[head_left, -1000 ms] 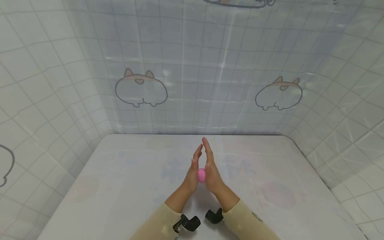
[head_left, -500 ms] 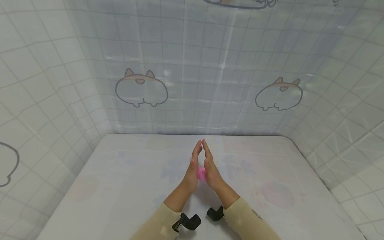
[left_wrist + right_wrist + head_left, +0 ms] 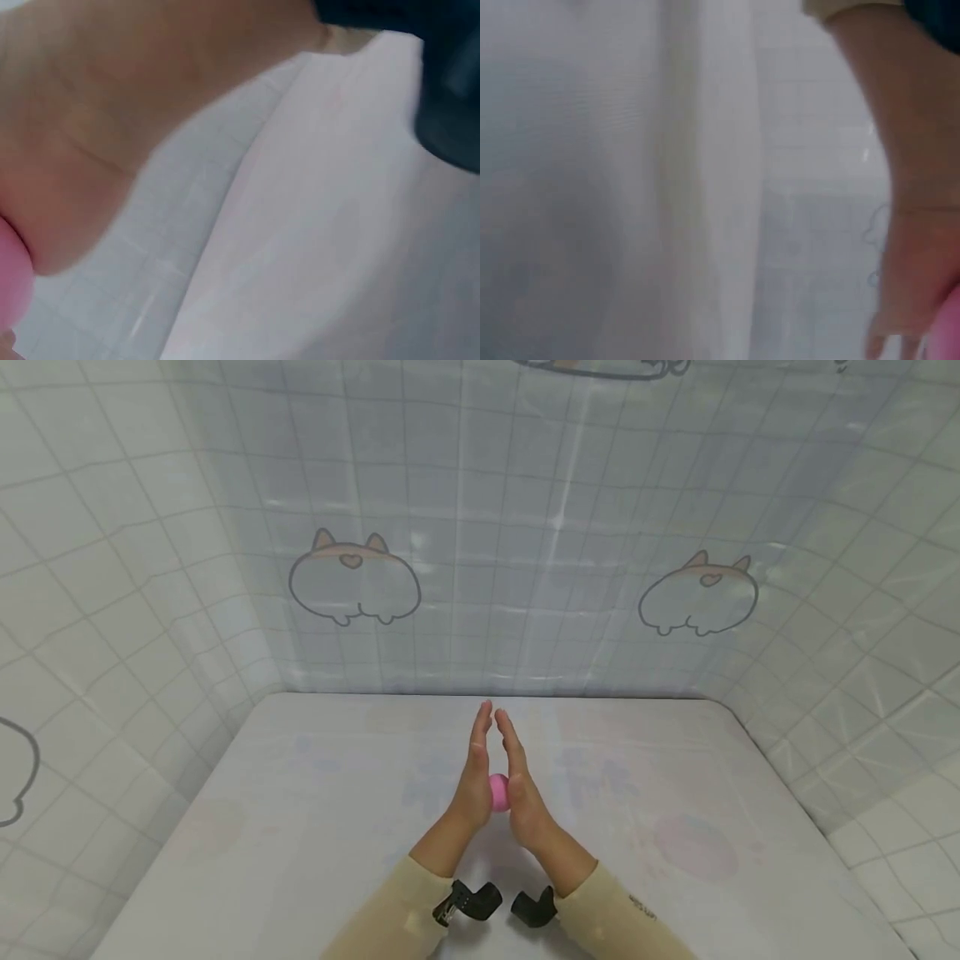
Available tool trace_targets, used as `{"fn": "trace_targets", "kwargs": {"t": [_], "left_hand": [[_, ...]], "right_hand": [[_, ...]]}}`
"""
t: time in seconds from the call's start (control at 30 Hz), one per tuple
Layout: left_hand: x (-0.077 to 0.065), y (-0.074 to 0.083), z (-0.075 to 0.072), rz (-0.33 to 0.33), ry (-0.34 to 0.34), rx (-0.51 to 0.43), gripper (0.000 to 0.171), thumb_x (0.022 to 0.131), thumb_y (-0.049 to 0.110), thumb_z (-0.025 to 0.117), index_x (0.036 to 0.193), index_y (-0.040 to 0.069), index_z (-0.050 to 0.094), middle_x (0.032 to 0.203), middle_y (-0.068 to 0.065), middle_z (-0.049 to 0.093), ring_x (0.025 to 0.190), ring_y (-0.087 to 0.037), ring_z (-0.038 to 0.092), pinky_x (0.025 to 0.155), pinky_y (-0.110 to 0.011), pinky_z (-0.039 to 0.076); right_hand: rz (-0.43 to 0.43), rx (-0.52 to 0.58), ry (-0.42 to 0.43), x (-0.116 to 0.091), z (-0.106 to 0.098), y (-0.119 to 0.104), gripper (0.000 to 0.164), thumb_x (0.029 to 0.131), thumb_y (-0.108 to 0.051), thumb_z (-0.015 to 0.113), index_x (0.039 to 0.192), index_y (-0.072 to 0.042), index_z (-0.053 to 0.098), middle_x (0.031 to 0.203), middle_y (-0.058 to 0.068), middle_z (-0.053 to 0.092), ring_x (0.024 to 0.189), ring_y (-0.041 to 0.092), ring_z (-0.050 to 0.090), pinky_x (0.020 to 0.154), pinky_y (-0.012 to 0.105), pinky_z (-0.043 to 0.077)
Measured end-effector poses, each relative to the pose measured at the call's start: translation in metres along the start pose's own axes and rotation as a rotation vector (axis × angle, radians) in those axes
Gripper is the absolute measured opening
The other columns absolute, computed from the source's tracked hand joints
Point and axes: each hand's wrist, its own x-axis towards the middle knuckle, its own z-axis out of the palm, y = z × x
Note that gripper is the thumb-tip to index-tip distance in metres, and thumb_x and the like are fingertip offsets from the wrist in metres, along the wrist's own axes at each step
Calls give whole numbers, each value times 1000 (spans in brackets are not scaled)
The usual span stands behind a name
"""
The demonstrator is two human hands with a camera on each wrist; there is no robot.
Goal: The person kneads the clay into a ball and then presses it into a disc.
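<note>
Between two upright palms sits a pink ball-like lump (image 3: 498, 793), smooth and rounded, partly covered by the hands. My left hand (image 3: 473, 781) presses it from the left with straight fingers pointing away. From the other side my right hand (image 3: 525, 797) presses with its palm, fingers also straight. The fingertips lean toward each other with a narrow gap. In the left wrist view the pink lump (image 3: 11, 277) touches the heel of the palm at the left edge. The right wrist view shows a bit of the pink lump (image 3: 946, 330) in the lower right corner.
Below the hands spreads a white table (image 3: 300, 843) with faint pastel prints. A gridded curtain (image 3: 525, 568) with cartoon animal drawings rises behind it and along both sides. Black wrist cameras (image 3: 480, 902) stick out from the cream sleeves (image 3: 401, 914).
The left hand has slid forward and slightly left, while the right fingers shifted left. The pink lump has moved a little to the left and remains between the palms.
</note>
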Motion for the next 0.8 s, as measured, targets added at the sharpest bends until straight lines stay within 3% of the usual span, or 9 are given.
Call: {"fn": "trace_targets", "kwargs": {"t": [0.13,0.27,0.4,0.57,0.8], "left_hand": [[-1,-1,1,-7,-17,113,87,98,73,12,161,13,13,167,-8,11,153,-30,6,114,-68,10],[-5,-1,3,-14,-67,185,86,98,73,10,161,16,14,167,-8,8,153,-32,5,111,-72,10],[-8,0,4,-11,-150,131,84,99,72,9,162,17,10,168,-7,4,152,-33,8,110,-74,9],[-10,2,5,54,-209,48,77,103,62,5,162,12,5,168,-9,3,151,-35,11,112,-71,6],[-4,13,3,122,-140,20,85,100,68,6,161,10,6,168,-7,5,152,-31,6,113,-69,2]], "right_hand": [[-14,11,38,6,-5,-3,83,105,-60,8,158,3,2,164,25,8,152,25,9,120,30,11],[31,15,70,11,-10,-1,83,104,-62,10,159,0,4,165,20,8,152,29,7,121,46,11],[116,10,89,13,-15,6,86,101,-68,12,161,-6,3,167,13,6,152,32,3,115,66,6],[195,-17,79,11,-18,18,86,100,-70,12,161,-9,4,167,12,5,152,33,3,113,70,4],[258,16,16,4,-11,20,82,102,-68,13,162,-13,5,168,10,4,152,33,3,113,69,3]]}}
